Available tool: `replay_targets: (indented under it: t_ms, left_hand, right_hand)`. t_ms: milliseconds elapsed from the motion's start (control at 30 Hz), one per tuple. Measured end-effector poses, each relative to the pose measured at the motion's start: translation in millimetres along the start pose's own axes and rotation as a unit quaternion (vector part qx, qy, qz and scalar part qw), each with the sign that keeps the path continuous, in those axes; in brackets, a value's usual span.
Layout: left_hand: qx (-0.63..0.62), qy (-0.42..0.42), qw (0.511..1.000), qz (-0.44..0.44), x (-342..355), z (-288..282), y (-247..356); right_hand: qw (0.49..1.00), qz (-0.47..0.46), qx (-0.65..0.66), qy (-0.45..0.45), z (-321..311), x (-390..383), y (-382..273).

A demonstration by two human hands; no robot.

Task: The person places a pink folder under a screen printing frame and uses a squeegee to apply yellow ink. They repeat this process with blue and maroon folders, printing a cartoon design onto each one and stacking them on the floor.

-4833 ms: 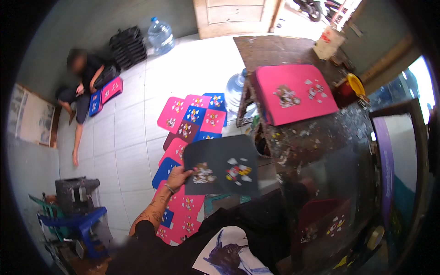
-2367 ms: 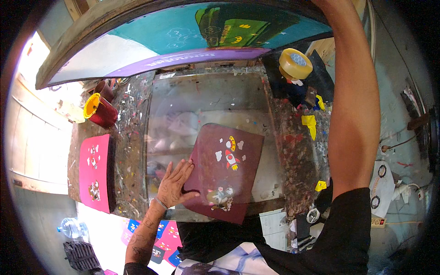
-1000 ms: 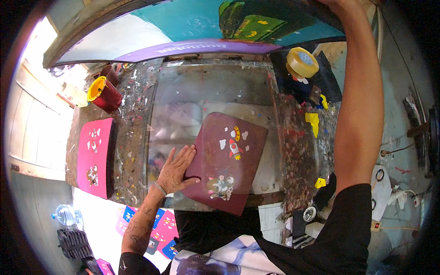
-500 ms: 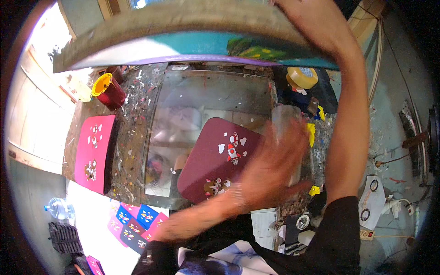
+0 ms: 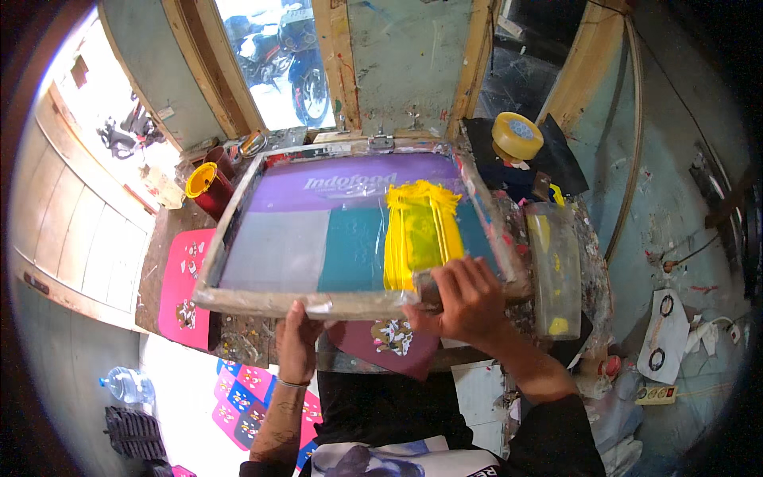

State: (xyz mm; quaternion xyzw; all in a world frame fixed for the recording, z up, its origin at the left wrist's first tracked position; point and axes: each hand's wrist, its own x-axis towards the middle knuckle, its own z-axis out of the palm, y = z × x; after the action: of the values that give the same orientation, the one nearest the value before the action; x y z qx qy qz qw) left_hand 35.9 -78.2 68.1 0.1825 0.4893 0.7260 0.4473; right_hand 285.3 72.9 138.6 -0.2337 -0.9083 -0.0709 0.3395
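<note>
A wooden screen printing frame (image 5: 262, 301) slants over the table, its front bar toward me. Thick yellow ink (image 5: 393, 238) streaks its purple, grey and teal mesh. My left hand (image 5: 297, 346) holds the front bar from below, its thumb up against the wood and its fingers hidden underneath. My right hand (image 5: 469, 306) grips the bar farther right, fingers over the top and thumb in front. Against those fingers sits a small brown block (image 5: 430, 291), perhaps a squeegee's end. Below the frame, a maroon sheet (image 5: 409, 358) with a printed cartoon animal juts out.
A pink printed sheet (image 5: 176, 290) lies at the table's left, with a red pot (image 5: 213, 195) behind it. Right of the frame stand a clear cylinder (image 5: 555, 274) and a tape roll (image 5: 517, 136). Printed pieces (image 5: 238, 397) lie lower left, near a water bottle (image 5: 127, 385).
The raised frame has come down over the glass and the maroon sheet. My left hand has moved from the right side to its front bar. My right hand has come down with the frame.
</note>
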Motion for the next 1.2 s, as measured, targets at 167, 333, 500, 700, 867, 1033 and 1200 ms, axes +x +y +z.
replay_targets:
  t_ms: [167,333,500,700,867,1033,1200]
  left_hand:
    - [0.272,0.084,0.958,0.031,-4.4,-57.3,-77.2]
    - [0.289,0.135,0.945,0.075,-2.3,-63.3,-97.4]
    - [0.226,0.16,0.96,0.03,-2.8,-88.2,-104.7]
    - [0.086,0.123,0.974,-0.171,-17.7,-32.6,-58.0]
    - [0.022,0.104,0.966,-0.235,-16.3,-43.7,-56.9]
    - [0.017,0.109,0.963,-0.244,-16.3,-43.3,-55.1]
    - [0.024,0.091,0.972,-0.213,-19.7,-48.1,-62.4]
  right_hand:
    - [0.997,0.004,0.061,-0.051,29.5,-61.6,-15.9]
    - [0.99,0.044,0.092,-0.099,25.3,-70.4,-20.1]
    - [0.981,0.039,0.09,-0.168,17.3,-55.8,-23.7]
    - [0.976,0.022,0.059,-0.208,20.3,-58.1,-19.3]
    - [0.971,0.018,0.049,-0.234,30.6,-68.7,-20.7]
    - [0.975,0.006,0.041,-0.217,34.0,-72.1,-18.1]
    - [0.963,0.042,0.044,-0.261,41.5,-54.1,-7.2]
